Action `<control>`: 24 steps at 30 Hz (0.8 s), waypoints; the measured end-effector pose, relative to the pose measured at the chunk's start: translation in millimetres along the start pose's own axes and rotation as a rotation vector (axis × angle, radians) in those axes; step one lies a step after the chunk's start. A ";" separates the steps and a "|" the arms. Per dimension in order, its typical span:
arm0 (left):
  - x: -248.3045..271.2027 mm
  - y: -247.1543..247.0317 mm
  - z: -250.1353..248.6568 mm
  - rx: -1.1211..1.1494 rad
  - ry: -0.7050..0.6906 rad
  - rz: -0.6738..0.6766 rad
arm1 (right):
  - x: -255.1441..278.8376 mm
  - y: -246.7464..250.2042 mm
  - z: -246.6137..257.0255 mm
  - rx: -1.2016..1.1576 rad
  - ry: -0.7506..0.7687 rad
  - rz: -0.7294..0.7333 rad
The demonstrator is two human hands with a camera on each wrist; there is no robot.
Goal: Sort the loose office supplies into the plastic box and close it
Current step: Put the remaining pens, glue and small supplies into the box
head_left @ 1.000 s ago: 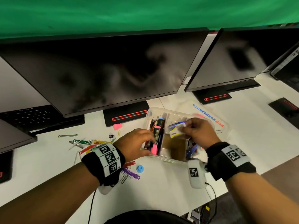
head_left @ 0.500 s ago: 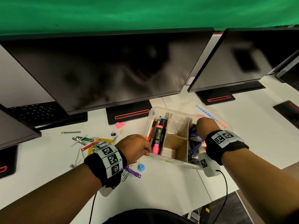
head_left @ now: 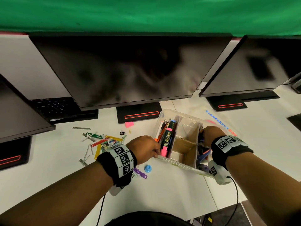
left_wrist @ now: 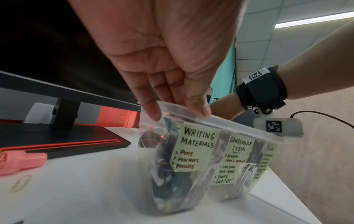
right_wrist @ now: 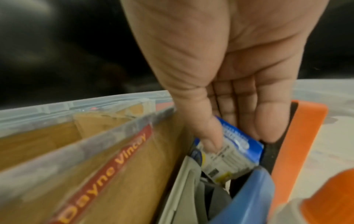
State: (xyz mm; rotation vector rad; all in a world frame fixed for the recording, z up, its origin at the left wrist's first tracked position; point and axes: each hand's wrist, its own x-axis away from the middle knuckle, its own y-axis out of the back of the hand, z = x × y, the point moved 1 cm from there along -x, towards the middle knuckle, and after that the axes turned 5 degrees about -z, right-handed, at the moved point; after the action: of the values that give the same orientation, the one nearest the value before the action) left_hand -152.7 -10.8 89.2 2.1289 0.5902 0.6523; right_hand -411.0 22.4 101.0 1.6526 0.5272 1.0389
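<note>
Left hand (head_left: 145,150): lower centre of the head view, fingers (left_wrist: 153,109) curled over the near left rim of the box, thumb on the outside; grips the rim.
Right hand (head_left: 211,134): right of centre in the head view, reaching down into the rightmost compartment; thumb and fingers pinch a small blue-and-white packet (right_wrist: 229,153) among blue and orange tools.
Plastic box (head_left: 182,163): clear, lid off, centre right of the head view on the white desk (head_left: 162,193); cardboard dividers split it into three rows.
Box contents: pens and markers (head_left: 167,136) fill the left row; middle row shows bare cardboard.
Labels (left_wrist: 197,147): green notes on the near wall, reading "Writing Materials", "Consumable Items", and a third too small to read.
Lid (head_left: 224,123): clear with blue lettering, flat on the desk just behind the box, upper right of it.
Loose supplies: coloured paper fasteners and clips (head_left: 104,142) in a heap left of the left wrist; blue pushpin-like piece (head_left: 147,168) and purple fastener (head_left: 140,172) lower, near the wrist; pink eraser-like block (head_left: 129,124) further back.
Monitors (head_left: 130,67): dark screens across the upper frame, green backdrop above.
</note>
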 end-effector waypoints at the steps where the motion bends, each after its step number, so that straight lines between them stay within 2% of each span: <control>1: 0.0 -0.1 0.0 0.001 -0.003 0.001 | 0.9 2.0 1.1 -0.008 -0.003 -0.027; 6: -1.3 1.6 -0.9 0.011 -0.005 -0.004 | 4.7 11.5 10.5 0.034 -0.031 -0.022; 14: -2.5 -0.4 0.9 0.002 -0.020 -0.022 | 4.1 7.6 5.5 -0.059 -0.046 -0.005; 20: 4.1 -5.1 6.2 -0.030 -0.070 -0.055 | 8.5 9.8 0.7 0.079 0.047 -0.100; 22: 12.3 -8.1 13.2 -0.035 -0.107 -0.118 | 14.3 15.3 7.5 -0.005 0.075 -0.139; 24: 20.7 -8.6 23.1 -0.055 -0.099 -0.177 | 29.2 22.5 20.5 -0.196 0.112 -0.168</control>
State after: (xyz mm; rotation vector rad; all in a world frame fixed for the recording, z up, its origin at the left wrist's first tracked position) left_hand -124.2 -6.5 75.0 2.0176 0.6891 0.4570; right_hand -382.1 26.1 131.4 1.3604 0.6074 1.0286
